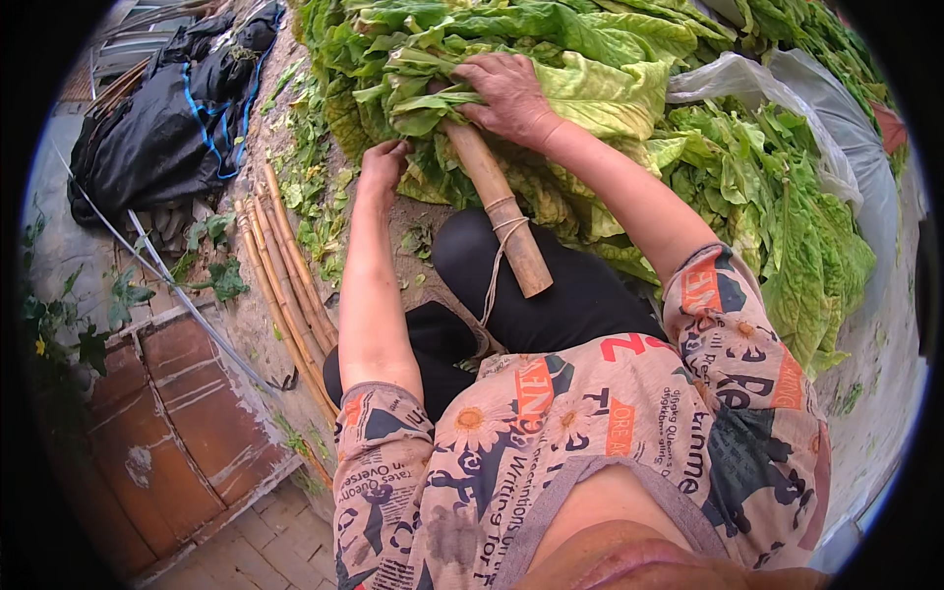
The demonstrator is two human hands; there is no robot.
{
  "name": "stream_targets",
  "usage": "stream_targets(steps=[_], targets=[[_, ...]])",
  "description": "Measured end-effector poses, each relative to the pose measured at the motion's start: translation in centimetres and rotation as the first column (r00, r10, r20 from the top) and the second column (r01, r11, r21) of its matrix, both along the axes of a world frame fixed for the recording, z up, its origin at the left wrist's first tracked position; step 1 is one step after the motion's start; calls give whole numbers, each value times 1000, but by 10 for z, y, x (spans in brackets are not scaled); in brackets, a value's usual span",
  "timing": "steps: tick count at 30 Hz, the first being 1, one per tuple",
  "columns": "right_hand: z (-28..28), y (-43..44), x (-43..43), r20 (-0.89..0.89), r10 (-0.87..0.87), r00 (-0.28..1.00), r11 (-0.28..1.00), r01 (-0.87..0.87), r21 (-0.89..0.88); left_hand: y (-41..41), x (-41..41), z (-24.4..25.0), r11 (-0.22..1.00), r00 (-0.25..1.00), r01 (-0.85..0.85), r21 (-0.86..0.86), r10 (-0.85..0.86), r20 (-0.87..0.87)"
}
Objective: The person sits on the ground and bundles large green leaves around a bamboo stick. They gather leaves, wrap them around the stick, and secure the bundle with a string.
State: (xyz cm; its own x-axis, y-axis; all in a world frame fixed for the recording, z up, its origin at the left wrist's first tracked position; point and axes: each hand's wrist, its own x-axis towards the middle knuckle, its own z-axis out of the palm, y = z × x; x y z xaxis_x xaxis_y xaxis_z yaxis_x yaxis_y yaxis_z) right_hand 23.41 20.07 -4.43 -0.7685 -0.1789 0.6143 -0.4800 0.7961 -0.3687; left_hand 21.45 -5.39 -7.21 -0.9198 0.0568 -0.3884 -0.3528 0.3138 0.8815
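A bamboo pole point(479, 166) slants from the leaf pile down over my black-trousered knee, with twine point(509, 221) tied round its near end and a loop hanging down. Large green-yellow leaves point(597, 96), which look like tobacco leaves, cover the pole's far part. My right hand point(509, 99) rests over the pole on the leaf stems, fingers bent; whether it grips them is hard to see. Left of the pole, my left hand point(385, 166) is at the edge of the leaves with its fingertips pinched together; what lies between them is hidden.
Several bamboo poles point(284, 273) lie on the ground at the left. Beyond them are a black sheet bundle point(162, 140) with blue cord, thin metal rods point(173, 284) and a rusty brown panel point(166, 428). Clear plastic sheeting point(818, 110) lies over leaves at the right.
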Motion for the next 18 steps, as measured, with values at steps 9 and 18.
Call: stream_targets(steps=[9,18], targets=[[-108,-24,-34,278,-18,960,872,151,-466,36,54,26,944,968,-248,218,235,85],[-56,222,155,88,-489,868,872,484,75,122,134,98,949,948,-60,309,152,-281]])
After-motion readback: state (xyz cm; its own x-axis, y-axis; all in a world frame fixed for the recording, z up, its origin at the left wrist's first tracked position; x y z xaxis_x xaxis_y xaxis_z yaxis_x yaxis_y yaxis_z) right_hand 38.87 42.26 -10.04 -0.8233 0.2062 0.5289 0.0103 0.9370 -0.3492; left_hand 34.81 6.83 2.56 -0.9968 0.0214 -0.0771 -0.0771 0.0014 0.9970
